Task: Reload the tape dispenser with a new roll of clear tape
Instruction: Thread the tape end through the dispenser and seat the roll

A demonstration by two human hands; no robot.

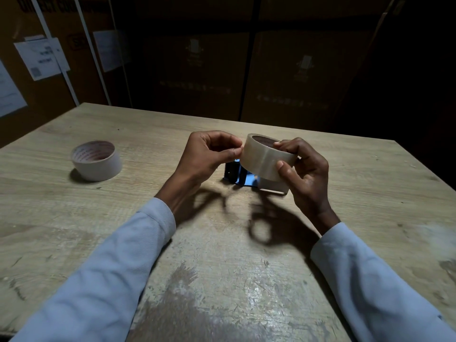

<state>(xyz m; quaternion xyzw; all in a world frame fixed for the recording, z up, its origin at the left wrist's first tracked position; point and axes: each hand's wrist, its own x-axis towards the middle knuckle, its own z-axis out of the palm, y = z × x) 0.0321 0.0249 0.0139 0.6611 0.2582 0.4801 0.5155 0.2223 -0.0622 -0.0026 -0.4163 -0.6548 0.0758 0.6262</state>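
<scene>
My right hand (pixel 304 174) holds a roll of clear tape (pixel 261 157) above the table, thumb on its outer face and fingers over its rim. My left hand (pixel 209 154) pinches thumb and forefinger against the roll's left edge, where the tape's end seems to be. Below the roll, the blue tape dispenser (pixel 243 177) lies on the wooden table (pixel 222 255), mostly hidden by the roll and my hands; its toothed blade shows at its left end. A second roll with a pale core and red print (pixel 96 160) stands on the table at the left.
Stacked cardboard boxes (pixel 291 77) stand in the dark behind the table's far edge. Boxes with white paper labels (pixel 42 58) and strapping are at the back left. The tabletop is worn and scratched near me.
</scene>
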